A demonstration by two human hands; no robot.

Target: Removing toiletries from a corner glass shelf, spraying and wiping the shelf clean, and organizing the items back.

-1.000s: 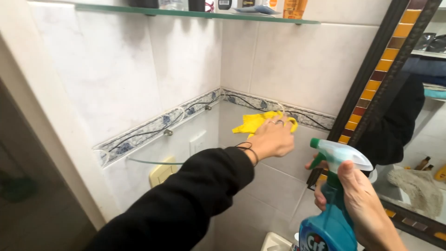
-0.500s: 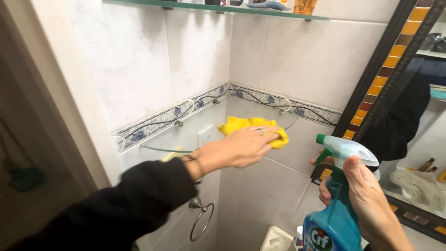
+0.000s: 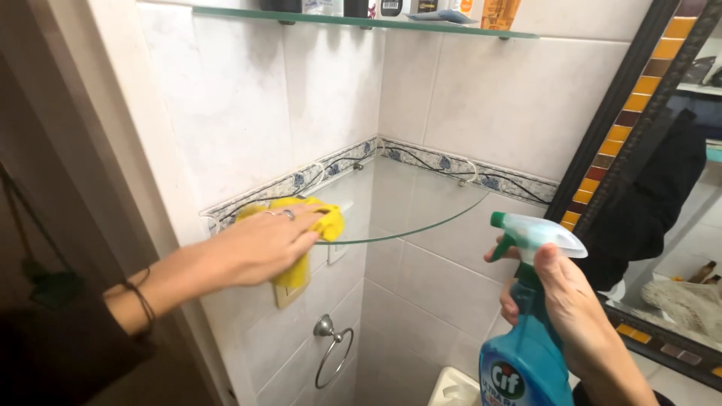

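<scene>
The person's left hand (image 3: 259, 244) lies flat over a yellow cloth (image 3: 320, 225), pressing it against the left end of a curved glass corner shelf (image 3: 421, 210), close to the tiled wall; the grip is not clenched, fingers spread with the cloth pinned beneath palm and fingertips, and part of the cloth droops over the glass edge toward a cream wall switch (image 3: 284, 295) below. The cloth looks soft, light and limp, likely to bunch or slip on smooth glass, so a broad flat press, or a pinch of a gathered fold, would seem the surest hold. The shelf is thin glass on small metal clips and probably fragile under heavy pressure. The right hand (image 3: 579, 316) is wrapped around the neck of a blue spray bottle (image 3: 526, 361) with a pale trigger head (image 3: 538, 234), held low, well apart from the cloth; the bottle looks rigid plastic, fairly heavy with liquid. A chrome towel ring (image 3: 331, 353) hangs below the shelf, a mosaic-framed mirror (image 3: 639, 113) stands to the right, and an upper glass shelf (image 3: 361, 21) carries toiletries.
</scene>
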